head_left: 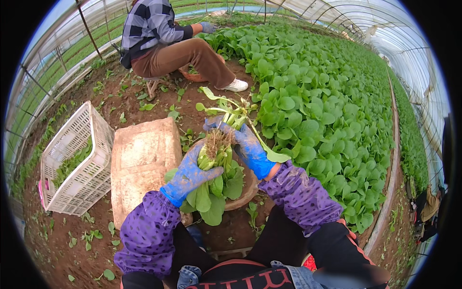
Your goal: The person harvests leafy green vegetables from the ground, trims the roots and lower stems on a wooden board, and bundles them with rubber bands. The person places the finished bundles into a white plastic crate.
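My left hand [193,173], in a soiled blue glove, is closed around a bunch of leafy greens [211,200], roots towards the top and leaves hanging down. At the root end is my right hand [249,144], gloved in blue too, its fingers around pale stems of another plant [236,117] with yellowish, ragged leaves. Thin brown roots [216,144] show between the hands. Beneath the bunch sits a round basin [247,188], mostly hidden by the greens and hands.
An upturned, dirt-stained box [144,162] stands left, beside a white plastic crate [103,144] holding greens. Ahead, a co-worker [155,36] sits on a low stool by an orange basket [193,75]. Dense leafy greens [317,108] grow at right. Loose leaves lie on the soil.
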